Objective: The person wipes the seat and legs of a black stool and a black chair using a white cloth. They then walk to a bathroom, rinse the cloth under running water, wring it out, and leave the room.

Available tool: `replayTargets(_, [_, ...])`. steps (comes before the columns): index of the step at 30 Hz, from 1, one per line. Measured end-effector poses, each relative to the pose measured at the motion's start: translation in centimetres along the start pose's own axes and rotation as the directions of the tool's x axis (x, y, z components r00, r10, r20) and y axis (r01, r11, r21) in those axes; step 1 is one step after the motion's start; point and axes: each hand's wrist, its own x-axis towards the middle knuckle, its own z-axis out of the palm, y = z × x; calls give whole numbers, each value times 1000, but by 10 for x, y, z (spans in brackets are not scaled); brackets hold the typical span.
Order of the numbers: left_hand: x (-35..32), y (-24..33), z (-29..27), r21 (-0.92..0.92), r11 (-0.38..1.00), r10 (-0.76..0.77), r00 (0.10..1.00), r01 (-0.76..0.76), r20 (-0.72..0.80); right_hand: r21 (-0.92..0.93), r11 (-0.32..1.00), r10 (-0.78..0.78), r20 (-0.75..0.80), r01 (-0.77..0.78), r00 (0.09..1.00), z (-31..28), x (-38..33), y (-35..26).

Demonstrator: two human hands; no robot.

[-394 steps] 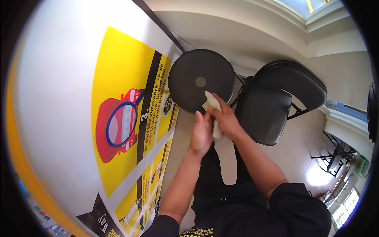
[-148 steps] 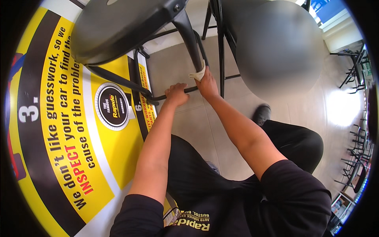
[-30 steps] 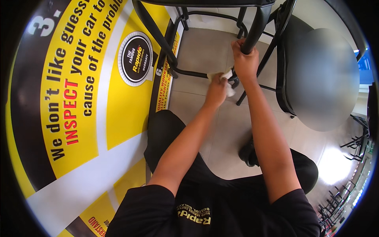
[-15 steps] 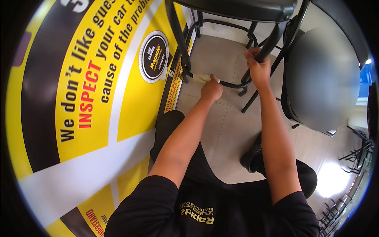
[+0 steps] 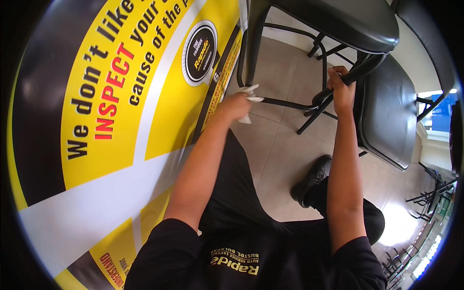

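A black padded chair [image 5: 345,21] with a black tubular frame stands in front of me at the top of the view. My right hand [image 5: 342,92] is wrapped around its front leg, just under the seat. In my left hand [image 5: 234,106] is a whitish cloth [image 5: 245,119], its ends sticking out past the fingers. This hand is by the left end of the low crossbar [image 5: 290,103], close to the other front leg. Motion smears the left hand a little, so whether the cloth touches the bar I cannot tell.
A second black chair [image 5: 389,108] stands close on the right. A yellow, black and white printed panel [image 5: 164,130] runs along my left. Grey floor tiles [image 5: 270,150] lie below, with my black shoe [image 5: 311,180] on them. More dark seats [image 5: 432,191] show at the far right.
My left hand has moved left with the cloth, which has bunched up differently. The chair and my right hand on its leg appear farther right in the view.
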Motion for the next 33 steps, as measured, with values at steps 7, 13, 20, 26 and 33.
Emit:
replayTargets(7, [8,-26,-18,-589,806,-328,874,61,-358,-76,996,32,-33,-35,999,-3,-3,-1])
replayTargets(13, [62,-22,24,-723,656,-461,873,217,-157,-152,987,31,-111,-48,993,7,-11,-3])
replayTargets(20, [96,-76,55,-564,788,-419,886,247,-197,-572,817,-159,-342,-71,926,31,-62,4])
replayTargets(26, [68,39,102,-446,839,-544,460,313,-702,-397,912,-141,-65,104,988,117,-105,-79])
replayTargets(33, [75,14,96,-394,867,-496,467,304,-732,-63,990,-95,354,125,930,191,-36,-105])
